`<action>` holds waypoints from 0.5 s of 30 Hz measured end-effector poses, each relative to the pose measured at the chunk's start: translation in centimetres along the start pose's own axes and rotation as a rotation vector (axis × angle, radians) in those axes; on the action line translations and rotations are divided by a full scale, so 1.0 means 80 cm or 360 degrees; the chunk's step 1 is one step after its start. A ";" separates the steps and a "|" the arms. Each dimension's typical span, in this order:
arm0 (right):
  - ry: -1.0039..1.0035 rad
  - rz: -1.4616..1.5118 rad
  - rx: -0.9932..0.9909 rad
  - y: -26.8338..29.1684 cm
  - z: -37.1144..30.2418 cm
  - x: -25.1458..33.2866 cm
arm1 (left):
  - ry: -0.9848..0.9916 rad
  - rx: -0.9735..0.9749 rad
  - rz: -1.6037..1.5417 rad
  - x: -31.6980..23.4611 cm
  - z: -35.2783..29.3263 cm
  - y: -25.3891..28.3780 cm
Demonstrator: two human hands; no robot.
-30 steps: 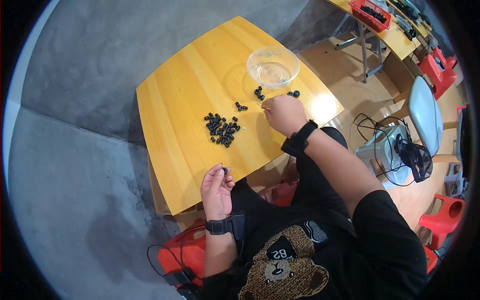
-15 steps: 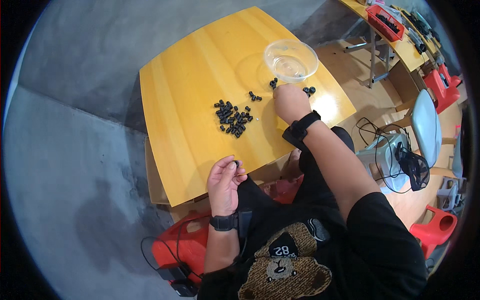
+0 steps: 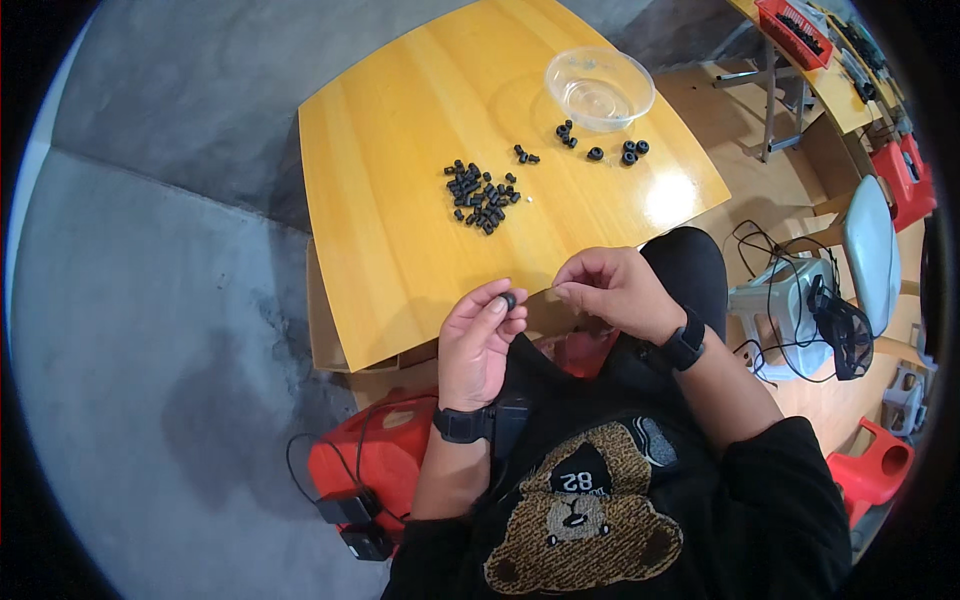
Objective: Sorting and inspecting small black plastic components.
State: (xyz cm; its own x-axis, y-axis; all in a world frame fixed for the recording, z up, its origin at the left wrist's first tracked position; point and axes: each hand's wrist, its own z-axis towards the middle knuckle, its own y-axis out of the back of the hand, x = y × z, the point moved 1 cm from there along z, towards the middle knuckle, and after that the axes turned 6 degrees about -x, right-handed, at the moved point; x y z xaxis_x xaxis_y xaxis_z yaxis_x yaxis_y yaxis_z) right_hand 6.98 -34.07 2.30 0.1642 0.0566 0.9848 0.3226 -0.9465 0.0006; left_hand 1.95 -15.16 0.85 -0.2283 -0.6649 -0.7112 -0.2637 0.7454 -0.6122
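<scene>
My left hand (image 3: 477, 345) is closed at the near table edge, pinching a small black round part (image 3: 508, 299) between thumb and fingers. Just to its right, my right hand (image 3: 622, 292) has thumb and forefinger pressed together; whatever is between them, if anything, is too small to make out. Beyond both hands lies a loose heap of small black cylindrical parts (image 3: 480, 198) on the yellow table (image 3: 400, 140). A few similar pieces (image 3: 526, 155) sit apart from the heap. Thicker black round parts (image 3: 629, 157) rest farther right, in front of a clear plastic bowl (image 3: 600, 92).
A grey wall (image 3: 160, 300) runs along the left. At the far right, a second table bears a red basket (image 3: 795, 35) of dark parts. Red stools (image 3: 870, 470), a pale chair (image 3: 870, 255) and a grey-white stool draped with black cables (image 3: 785, 310) stand to the right.
My right hand has come back from the parts by the bowl to beside my left hand. My left hand still holds the black part. The whole view has shifted slightly.
</scene>
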 end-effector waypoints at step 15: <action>0.0219 0.0376 0.0164 -0.003 -0.037 0.014 | 0.0026 0.0115 0.0009 0.008 -0.041 -0.027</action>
State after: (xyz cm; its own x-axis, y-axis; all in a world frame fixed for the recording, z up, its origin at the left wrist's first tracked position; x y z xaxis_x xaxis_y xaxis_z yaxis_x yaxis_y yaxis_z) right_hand 4.30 -34.73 3.93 0.1205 -0.2117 0.9699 0.3849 -0.8906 -0.2422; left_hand -0.71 -17.32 2.83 -0.2448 -0.6610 -0.7094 -0.1942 0.7502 -0.6320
